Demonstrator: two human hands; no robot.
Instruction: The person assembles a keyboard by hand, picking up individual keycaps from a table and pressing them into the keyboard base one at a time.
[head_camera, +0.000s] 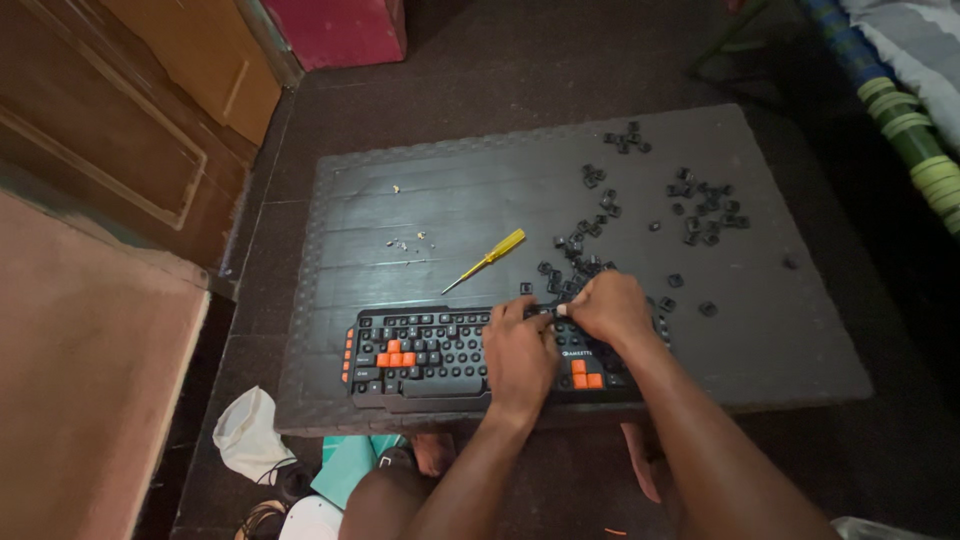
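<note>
Foam matting covers the low dark table (420, 180), strewn with loose black keycaps (700, 205) beside a yellow screwdriver (487, 259). Both hands, left (518, 358) and right (610, 308), press together on the black keyboard (420, 355), fingertips pinching a keycap; a wooden door (110, 130) stands left.

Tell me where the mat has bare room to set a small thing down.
The mat is bare along its far left, beyond the yellow screwdriver and the crumbs. Also bare is the near right corner, right of the keyboard. The far right is crowded with loose keycaps. Both hands cover the keyboard's middle.
</note>
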